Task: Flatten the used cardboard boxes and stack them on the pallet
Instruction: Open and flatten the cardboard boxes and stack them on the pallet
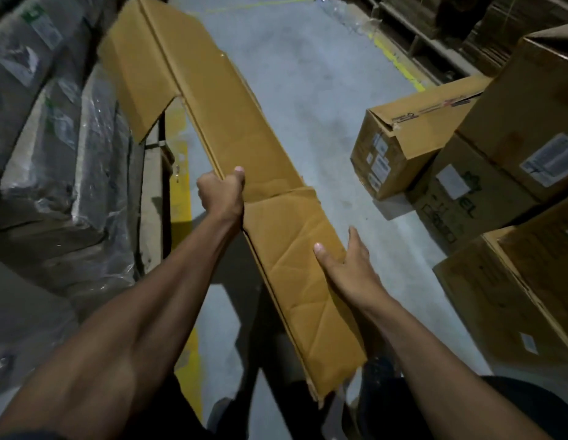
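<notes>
The left hand [224, 193] clenches its fingers around the left edge of a flattened cardboard box [244, 160], thumb on top, while the right hand [346, 265] clasps the near right edge, thumb across the creased panel. The long sheet is held above the concrete floor [308, 74], stretching far-left toward wrapped goods [54, 138]. Stacked cartons [466, 147] stand right.

Warehouse aisle, concrete floor [308, 90] with yellow line [398, 63], stacked labelled cartons [514, 128], shrink-wrapped goods [54, 138]
</notes>
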A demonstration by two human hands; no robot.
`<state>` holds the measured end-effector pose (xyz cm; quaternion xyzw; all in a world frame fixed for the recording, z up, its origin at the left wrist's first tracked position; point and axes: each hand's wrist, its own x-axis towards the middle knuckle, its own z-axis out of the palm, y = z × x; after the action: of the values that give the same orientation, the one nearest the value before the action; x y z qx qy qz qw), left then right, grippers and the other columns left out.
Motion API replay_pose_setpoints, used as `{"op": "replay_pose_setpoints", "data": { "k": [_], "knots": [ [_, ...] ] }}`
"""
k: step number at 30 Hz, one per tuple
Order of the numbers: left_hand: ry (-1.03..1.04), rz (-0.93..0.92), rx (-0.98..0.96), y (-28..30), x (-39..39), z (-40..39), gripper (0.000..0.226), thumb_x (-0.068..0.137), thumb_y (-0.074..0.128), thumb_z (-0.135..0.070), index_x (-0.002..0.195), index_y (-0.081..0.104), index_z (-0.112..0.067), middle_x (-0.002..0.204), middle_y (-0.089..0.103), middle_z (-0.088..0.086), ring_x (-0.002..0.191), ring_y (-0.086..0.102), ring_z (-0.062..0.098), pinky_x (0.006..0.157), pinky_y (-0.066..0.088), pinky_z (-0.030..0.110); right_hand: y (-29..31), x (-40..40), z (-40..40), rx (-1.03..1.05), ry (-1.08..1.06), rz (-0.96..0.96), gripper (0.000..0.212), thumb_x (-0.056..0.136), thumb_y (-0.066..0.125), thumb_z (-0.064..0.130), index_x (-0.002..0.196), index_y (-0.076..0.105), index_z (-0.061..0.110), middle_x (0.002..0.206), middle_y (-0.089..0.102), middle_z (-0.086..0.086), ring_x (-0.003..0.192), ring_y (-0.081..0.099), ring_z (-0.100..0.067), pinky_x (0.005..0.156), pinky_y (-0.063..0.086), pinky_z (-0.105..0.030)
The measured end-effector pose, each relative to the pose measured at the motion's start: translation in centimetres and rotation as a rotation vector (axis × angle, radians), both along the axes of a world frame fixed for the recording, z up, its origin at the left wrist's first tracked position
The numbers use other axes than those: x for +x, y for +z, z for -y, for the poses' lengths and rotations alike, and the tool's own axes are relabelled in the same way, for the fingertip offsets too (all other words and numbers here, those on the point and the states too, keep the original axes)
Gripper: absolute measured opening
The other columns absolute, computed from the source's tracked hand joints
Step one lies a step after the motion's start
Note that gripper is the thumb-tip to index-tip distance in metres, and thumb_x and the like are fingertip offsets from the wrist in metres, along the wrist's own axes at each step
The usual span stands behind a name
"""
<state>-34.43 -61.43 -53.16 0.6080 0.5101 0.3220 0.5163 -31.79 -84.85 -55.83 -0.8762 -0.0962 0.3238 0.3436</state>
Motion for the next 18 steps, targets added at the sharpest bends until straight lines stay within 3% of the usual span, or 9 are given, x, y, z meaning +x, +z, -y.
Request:
{"op": "replay_pose_setpoints", "data": {
  "k": [3, 7, 10, 12, 14, 16, 18],
  "knots": [
    [0.064, 0.076, -0.092, 0.5, 0.8, -1.2, 0.034, 0.087, 0.074, -0.020, 0.073, 0.044, -0.011, 0.077, 0.045, 0.005, 0.065, 0.043, 0.020, 0.060, 0.034, 0.031, -1.3, 0.1, 0.5, -0.016, -0.111, -0.106, 0.116, 0.074, 0.049, 0.089, 0.159, -0.008, 0.033, 0.168, 0.006, -0.004, 0.151, 0.018, -0.034, 0.118, 0.026, -0.059],
    [0.115, 0.222, -0.256, 0.6, 1.3, -2.4, 0.024, 0.085, 0.075, -0.014, 0.084, 0.052, -0.008, 0.090, 0.056, 0.010, 0.077, 0.054, 0.021, 0.067, 0.042, 0.034, -1.6, 0.1, 1.8, -0.193, -0.222, -0.061, 0.120, 0.069, 0.050, 0.093, 0.159, -0.001, 0.031, 0.167, 0.000, -0.007, 0.152, 0.006, -0.039, 0.117, 0.017, -0.066],
    [0.131, 0.303, -0.334, 0.5, 1.9, -3.1, 0.019, 0.086, 0.074, -0.009, 0.078, 0.056, -0.007, 0.097, 0.066, 0.015, 0.084, 0.064, 0.025, 0.069, 0.054, 0.041, -1.5, -0.4, 2.7, -0.078, -0.468, -0.057, 0.122, 0.069, 0.068, 0.080, 0.159, 0.003, 0.028, 0.166, -0.006, -0.004, 0.150, 0.007, -0.041, 0.115, 0.025, -0.065],
    [0.135, 0.338, -0.373, 0.6, 2.3, -3.2, 0.014, 0.087, 0.072, -0.007, 0.083, 0.059, -0.005, 0.103, 0.069, 0.017, 0.087, 0.067, 0.028, 0.075, 0.058, 0.043, -2.2, -0.5, 3.0, 0.162, -0.725, -0.172, 0.124, 0.064, 0.083, 0.066, 0.157, 0.009, 0.028, 0.160, 0.015, -0.010, 0.140, 0.032, -0.042, 0.107, 0.041, -0.061],
    [0.125, 0.343, -0.407, 0.5, 2.5, -3.2, 0.012, 0.089, 0.069, -0.006, 0.084, 0.059, -0.005, 0.101, 0.068, 0.015, 0.084, 0.066, 0.027, 0.074, 0.057, 0.042, -2.8, -0.8, 3.1, 0.439, -0.964, -0.391, 0.118, 0.051, 0.094, 0.056, 0.146, 0.034, 0.020, 0.137, 0.052, -0.016, 0.115, 0.061, -0.037, 0.086, 0.057, -0.058],
    [0.120, 0.353, -0.431, 0.3, 2.7, -3.7, 0.012, 0.090, 0.070, -0.009, 0.096, 0.061, -0.002, 0.104, 0.068, 0.013, 0.087, 0.067, 0.027, 0.077, 0.057, 0.043, -2.6, -0.8, 3.0, 0.649, -1.048, -0.582, 0.091, 0.051, 0.095, 0.047, 0.127, 0.058, 0.013, 0.112, 0.072, -0.014, 0.095, 0.072, -0.035, 0.075, 0.060, -0.055],
    [0.126, 0.387, -0.459, 0.3, 3.2, -4.5, 0.034, 0.090, 0.071, -0.019, 0.116, 0.060, 0.000, 0.111, 0.069, 0.014, 0.096, 0.069, 0.031, 0.081, 0.060, 0.050, -2.0, -0.5, 2.6, 0.771, -1.060, -0.625, 0.058, 0.068, 0.089, 0.031, 0.117, 0.064, 0.013, 0.102, 0.076, -0.014, 0.090, 0.074, -0.034, 0.079, 0.060, -0.057]
  ]
}}
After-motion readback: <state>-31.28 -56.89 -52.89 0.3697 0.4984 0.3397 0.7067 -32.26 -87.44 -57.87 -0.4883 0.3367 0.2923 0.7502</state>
